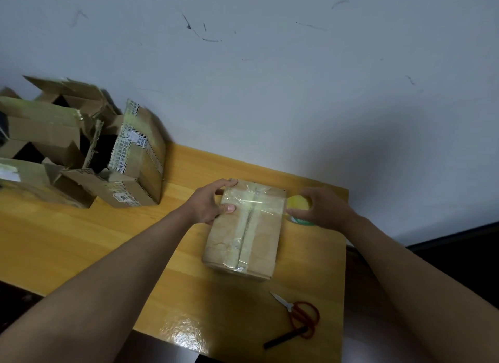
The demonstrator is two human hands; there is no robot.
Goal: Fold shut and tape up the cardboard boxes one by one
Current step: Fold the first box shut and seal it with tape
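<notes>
A closed cardboard box lies flat on the wooden table, toward its right half, with clear tape running along its centre seam and a fresh strip crossing its far end. The left hand grips the box's far left corner, thumb pressed on the top face and fingers curled over the far edge. The right hand holds a roll of tape just beside the box's far right corner, fingers curled round the roll; the strip appears to run from the roll onto the box. Near the table's front right corner lie red-handled scissors, blades pointing toward the box, and a dark pen touches their handles. At the far left sits a heap of open boxes, flaps up, some bearing printed tape, well apart from the closed box.
</notes>
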